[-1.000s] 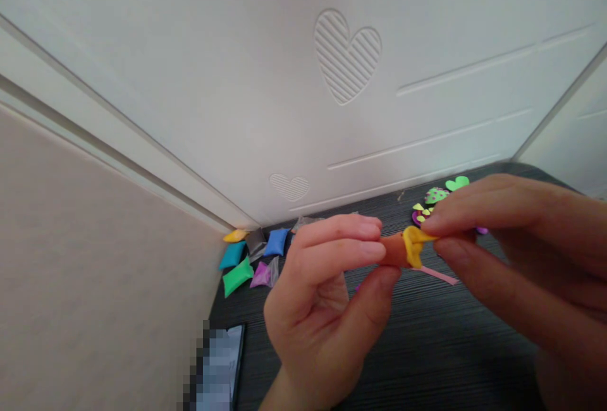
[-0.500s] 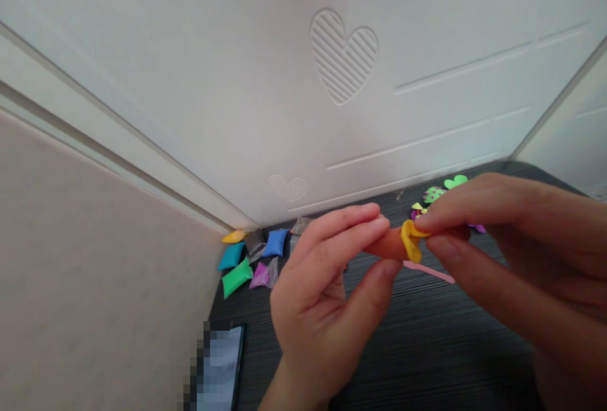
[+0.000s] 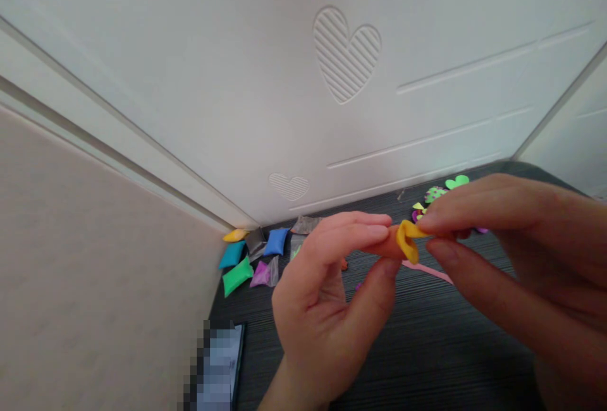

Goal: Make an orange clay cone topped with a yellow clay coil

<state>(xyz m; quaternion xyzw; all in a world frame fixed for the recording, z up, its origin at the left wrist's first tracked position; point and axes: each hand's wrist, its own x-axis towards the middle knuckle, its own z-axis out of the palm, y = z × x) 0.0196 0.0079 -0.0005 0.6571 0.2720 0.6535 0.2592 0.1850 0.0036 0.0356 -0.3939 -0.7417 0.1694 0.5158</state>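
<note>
A small folded piece of yellow modelling clay (image 3: 408,243) is between my two hands, above the dark table. My right hand (image 3: 516,253) pinches its right end between thumb and forefinger. Curled in from the other side, my left hand (image 3: 327,291) has its fingertips and thumb closed about the clay's left side. An orange-toned part sits against the clay there; whether it is a fingertip or more clay I cannot tell. Below and behind the hands lies a thin pink strip (image 3: 429,270) on the table.
Small clay packets, among them a green packet (image 3: 238,276) and a blue packet (image 3: 276,242), lie at the table's back left. A phone (image 3: 220,367) rests at the left edge. Green and patterned clay shapes (image 3: 456,181) sit at the back right, before a white panel (image 3: 227,82) with embossed hearts.
The yellow clay has shifted slightly left and its right end looks more drawn out toward my right fingers. My left fingers have straightened a little, and both hands keep their hold.
</note>
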